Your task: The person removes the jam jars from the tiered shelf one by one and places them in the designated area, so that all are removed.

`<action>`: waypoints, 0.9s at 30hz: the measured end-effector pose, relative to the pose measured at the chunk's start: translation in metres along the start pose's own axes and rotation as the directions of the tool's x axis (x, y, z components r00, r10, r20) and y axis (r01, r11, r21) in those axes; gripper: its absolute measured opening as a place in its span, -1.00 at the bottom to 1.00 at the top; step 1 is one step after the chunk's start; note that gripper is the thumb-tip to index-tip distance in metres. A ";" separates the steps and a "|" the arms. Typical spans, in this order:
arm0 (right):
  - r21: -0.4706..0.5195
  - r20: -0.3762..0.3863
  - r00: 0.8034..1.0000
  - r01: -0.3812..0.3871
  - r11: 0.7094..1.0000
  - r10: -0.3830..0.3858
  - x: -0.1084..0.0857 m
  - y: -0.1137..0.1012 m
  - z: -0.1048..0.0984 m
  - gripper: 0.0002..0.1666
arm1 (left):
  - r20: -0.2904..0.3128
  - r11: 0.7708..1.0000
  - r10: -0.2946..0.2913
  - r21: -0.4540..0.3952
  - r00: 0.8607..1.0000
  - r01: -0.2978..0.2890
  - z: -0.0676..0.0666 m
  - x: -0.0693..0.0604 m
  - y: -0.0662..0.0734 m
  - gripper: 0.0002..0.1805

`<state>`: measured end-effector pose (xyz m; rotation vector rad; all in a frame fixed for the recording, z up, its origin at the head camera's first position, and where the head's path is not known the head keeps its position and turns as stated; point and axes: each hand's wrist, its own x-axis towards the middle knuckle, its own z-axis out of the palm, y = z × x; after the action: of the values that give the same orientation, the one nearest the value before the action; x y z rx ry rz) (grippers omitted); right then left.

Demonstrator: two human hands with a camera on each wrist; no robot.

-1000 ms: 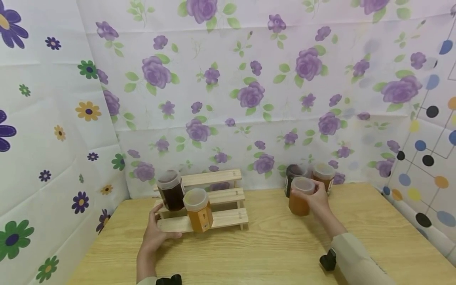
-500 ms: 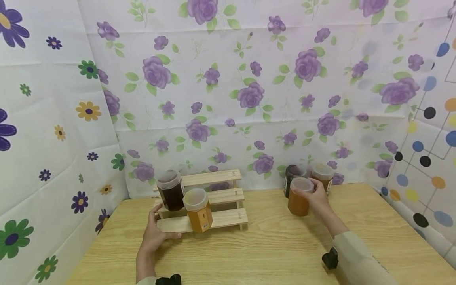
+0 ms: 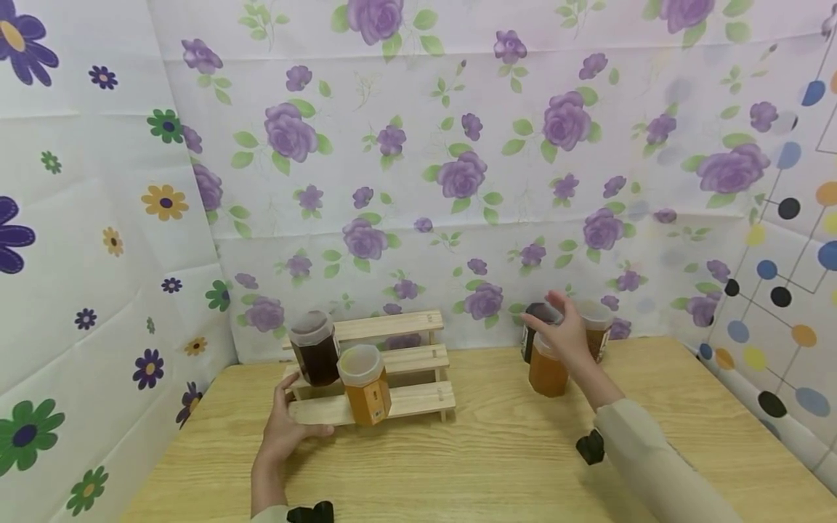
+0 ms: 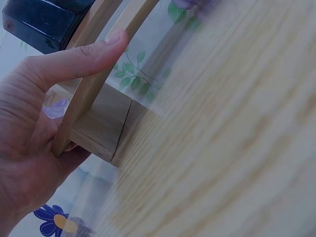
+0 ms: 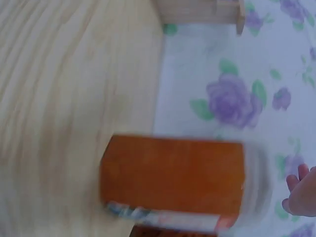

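Left grip (image 3: 281,430): clasping the wooden rack (image 3: 418,397) at its end; right grip (image 3: 566,331): apart, above an orange jar (image 3: 548,373) on the table (image 3: 477,465).

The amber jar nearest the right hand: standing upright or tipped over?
Upright. In the head view, the amber jar stands base-down on the table, its pale lid at the top.

You can pass over the counter (image 3: 497,450) between the stepped rack (image 3: 418,398) and the orange jar (image 3: 548,376), right up to the back edge, where the patterned cloth (image 3: 451,254) stops you. Toward the back right corner, a black jar (image 3: 529,345) and a brown jar (image 3: 598,338) crowd in behind the orange one; your right hand (image 3: 565,333) has room above it. Your left hand (image 3: 282,428) blocks the rack's left end, while its lowest step is free right of the amber jar (image 3: 368,399).
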<state>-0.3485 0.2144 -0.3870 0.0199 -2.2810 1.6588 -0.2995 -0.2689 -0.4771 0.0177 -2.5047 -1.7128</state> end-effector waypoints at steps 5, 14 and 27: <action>0.048 0.057 0.998 -0.002 0.999 0.000 0.003 -0.020 0.031 0.06 | -0.009 1.000 0.003 0.000 1.000 -0.003 -0.001 0.002 0.000 0.37; 0.160 0.149 0.987 0.035 0.986 -0.060 0.001 -0.056 0.107 -0.05 | -0.013 1.000 0.016 -0.007 1.000 -0.017 -0.002 0.002 0.000 0.35; 0.220 0.434 0.882 0.090 0.971 -0.180 -0.028 -0.115 0.206 0.03 | -0.018 1.000 0.030 0.004 0.999 -0.030 -0.001 -0.001 -0.001 0.34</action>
<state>-0.3504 -0.0195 -0.3452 0.6650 -2.3453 1.9530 -0.2988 -0.2700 -0.4778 -0.0039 -2.4824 -1.6884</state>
